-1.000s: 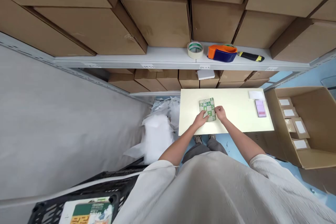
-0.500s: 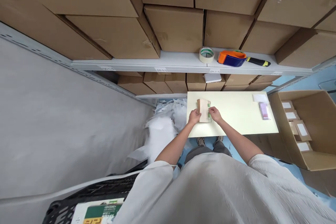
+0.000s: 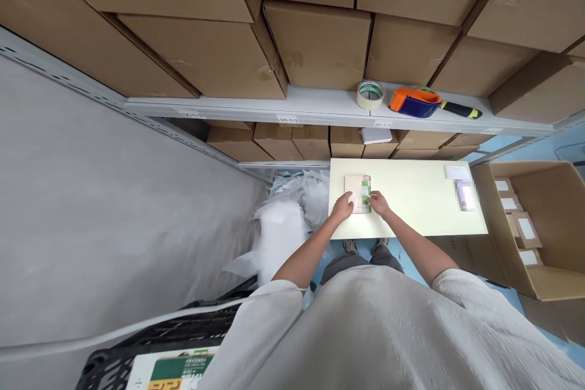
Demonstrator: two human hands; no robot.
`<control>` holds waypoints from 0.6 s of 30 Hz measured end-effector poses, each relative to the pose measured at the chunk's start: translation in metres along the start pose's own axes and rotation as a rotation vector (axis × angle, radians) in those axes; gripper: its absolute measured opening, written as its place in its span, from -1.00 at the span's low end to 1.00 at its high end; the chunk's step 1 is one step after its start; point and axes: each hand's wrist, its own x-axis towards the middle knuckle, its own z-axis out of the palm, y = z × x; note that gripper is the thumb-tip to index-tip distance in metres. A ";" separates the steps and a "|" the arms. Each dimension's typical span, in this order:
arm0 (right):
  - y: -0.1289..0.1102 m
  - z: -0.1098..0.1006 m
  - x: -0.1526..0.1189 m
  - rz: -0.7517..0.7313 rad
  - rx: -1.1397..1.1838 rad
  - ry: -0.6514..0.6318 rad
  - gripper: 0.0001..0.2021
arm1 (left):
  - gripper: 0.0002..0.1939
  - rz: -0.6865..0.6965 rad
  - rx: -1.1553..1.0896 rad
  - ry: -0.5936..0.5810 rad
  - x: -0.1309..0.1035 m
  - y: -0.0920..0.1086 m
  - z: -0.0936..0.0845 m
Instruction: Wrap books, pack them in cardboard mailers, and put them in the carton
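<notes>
A small book with a cream cover and a green patterned strip down its right side is at the left part of the pale yellow tabletop. My left hand grips its lower left edge, the thumb over the cover. At the right edge, my right hand has its fingers pinched together by the green strip. The cover faces up, and the fingers beneath are hidden.
A white card and a blurred purple item lie at the table's right end. Beside it stands an open carton with small labelled boxes. White packing sheets are heaped left. A tape roll and tape dispenser sit on the shelf.
The book has tipped so its cover faces me more squarely, and its page edges no longer show on the left. My left hand's thumb now rests on the cover. The view has shifted slightly.
</notes>
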 end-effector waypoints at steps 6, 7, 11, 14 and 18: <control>-0.006 0.005 -0.004 0.076 0.096 -0.005 -0.49 | -0.17 -0.100 0.054 -0.144 -0.004 0.002 -0.005; -0.008 0.005 -0.005 0.083 0.093 0.006 -0.49 | -0.15 -0.103 0.049 -0.156 -0.004 0.003 -0.006; -0.015 0.005 -0.008 0.130 0.095 0.040 -0.51 | -0.11 -0.093 0.008 -0.164 -0.005 0.001 -0.012; -0.022 0.007 -0.010 0.148 0.148 0.085 -0.57 | -0.09 -0.074 -0.075 -0.135 -0.004 -0.006 -0.013; -0.035 0.006 -0.013 0.061 0.102 0.111 -0.71 | -0.06 -0.061 -0.310 -0.143 -0.001 -0.009 -0.006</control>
